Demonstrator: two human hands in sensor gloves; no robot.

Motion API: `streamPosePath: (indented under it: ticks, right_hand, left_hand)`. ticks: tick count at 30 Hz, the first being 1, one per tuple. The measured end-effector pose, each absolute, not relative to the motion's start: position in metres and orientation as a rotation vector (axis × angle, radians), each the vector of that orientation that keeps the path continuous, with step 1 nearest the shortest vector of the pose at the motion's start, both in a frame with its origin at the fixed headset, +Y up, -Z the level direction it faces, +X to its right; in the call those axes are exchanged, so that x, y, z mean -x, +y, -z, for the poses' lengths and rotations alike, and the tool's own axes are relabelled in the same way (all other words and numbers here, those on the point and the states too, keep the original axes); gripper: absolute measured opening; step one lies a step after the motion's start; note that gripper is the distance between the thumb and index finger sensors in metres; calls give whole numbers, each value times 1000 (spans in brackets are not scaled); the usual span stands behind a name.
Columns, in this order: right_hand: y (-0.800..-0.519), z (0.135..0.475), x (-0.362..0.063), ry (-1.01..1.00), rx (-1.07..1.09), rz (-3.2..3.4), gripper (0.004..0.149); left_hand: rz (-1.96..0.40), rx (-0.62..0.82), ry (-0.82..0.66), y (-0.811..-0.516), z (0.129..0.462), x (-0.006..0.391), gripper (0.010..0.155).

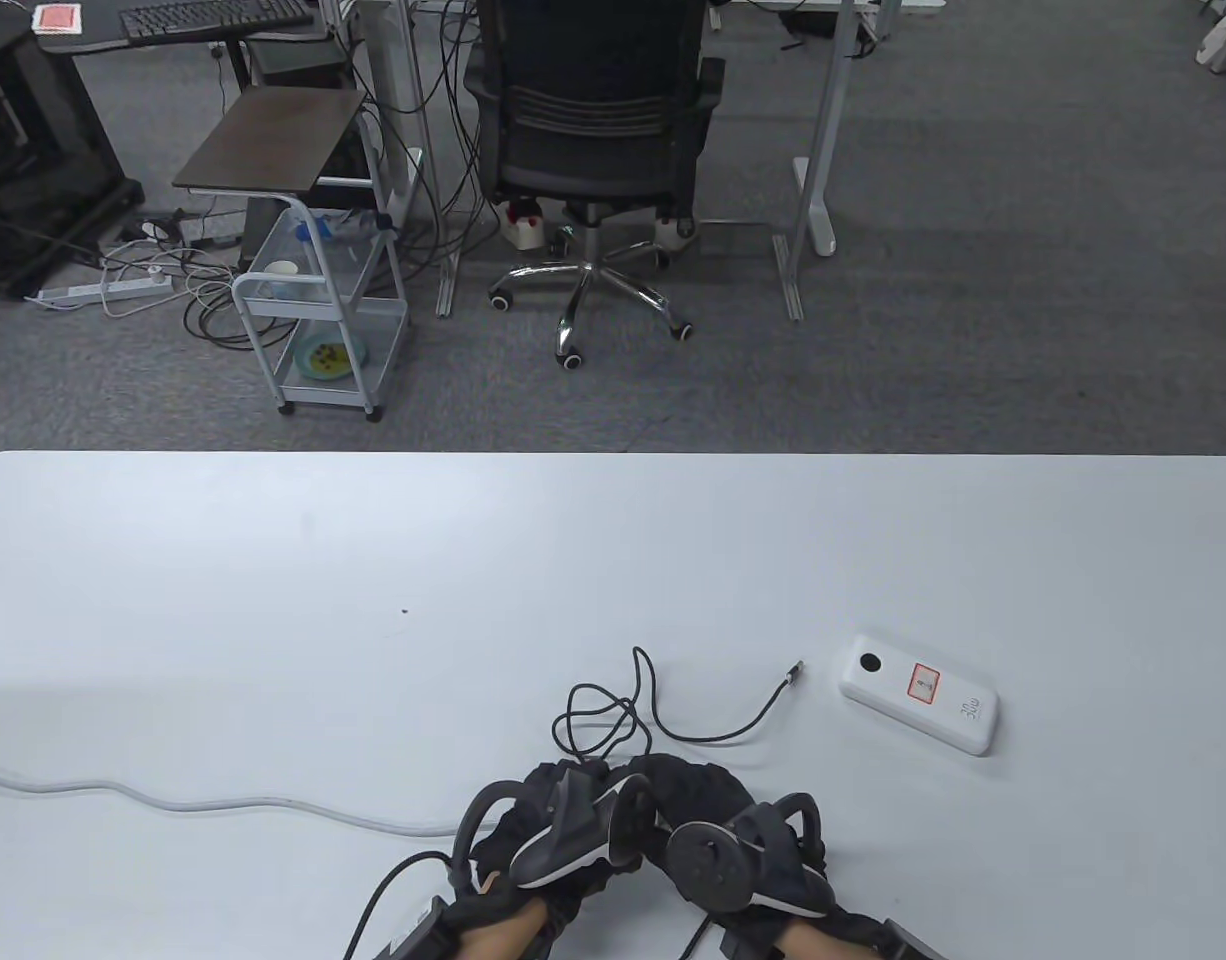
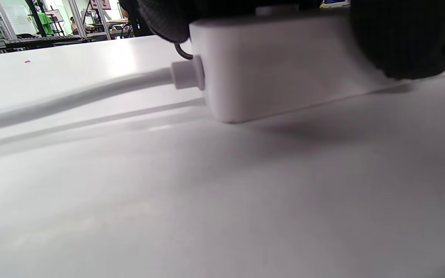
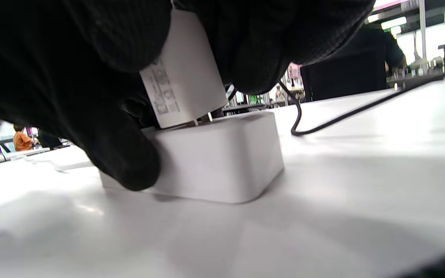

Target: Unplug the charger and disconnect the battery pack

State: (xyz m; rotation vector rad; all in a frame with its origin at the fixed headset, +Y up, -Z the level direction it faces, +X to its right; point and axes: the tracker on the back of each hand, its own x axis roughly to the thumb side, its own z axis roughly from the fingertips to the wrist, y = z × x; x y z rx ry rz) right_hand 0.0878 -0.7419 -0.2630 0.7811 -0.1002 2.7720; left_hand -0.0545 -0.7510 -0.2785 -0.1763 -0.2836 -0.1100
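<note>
White charger [image 3: 184, 73] in right hand [image 3: 91, 77], tilted atop power strip [image 3: 214, 162]

Table view overhead; wrist views low, sharing power strip [image 2: 284, 69].

A white battery pack [image 1: 918, 694], a looped thin black cable [image 1: 663, 715], a thick white cord [image 1: 203, 803] and a white power strip [image 3: 214, 162] are carried by the pale grey desk [image 1: 373, 560].
</note>
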Motion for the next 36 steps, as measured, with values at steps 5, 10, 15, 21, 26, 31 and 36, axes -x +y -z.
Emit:
streamPosePath:
  ticks: [5, 10, 15, 21, 26, 31, 36]
  right_hand:
    - [-746, 271, -99, 26, -651, -2650, 69]
    - [-745, 259, -90, -195, -824, -2756, 68]
    - [-746, 262, -89, -152, -752, -2746, 68]
    - [-747, 266, -99, -109, -822, -2631, 68]
    - [-748, 264, -95, -156, -758, -2697, 68]
    - [-751, 257, -96, -311, -844, -2689, 67]
    - [-750, 267, -98, -183, -746, -2704, 67]
  left_hand:
    - [109, 180, -281, -751, 279, 54, 80]
    - [104, 183, -282, -751, 279, 55, 80]
    - [100, 185, -288, -752, 279, 56, 80]
    - [102, 186, -285, -752, 279, 56, 80]
    - [101, 183, -282, -752, 278, 56, 80]
    - [101, 183, -276, -751, 279, 56, 80]
    - [99, 182, -276, -751, 279, 56, 80]
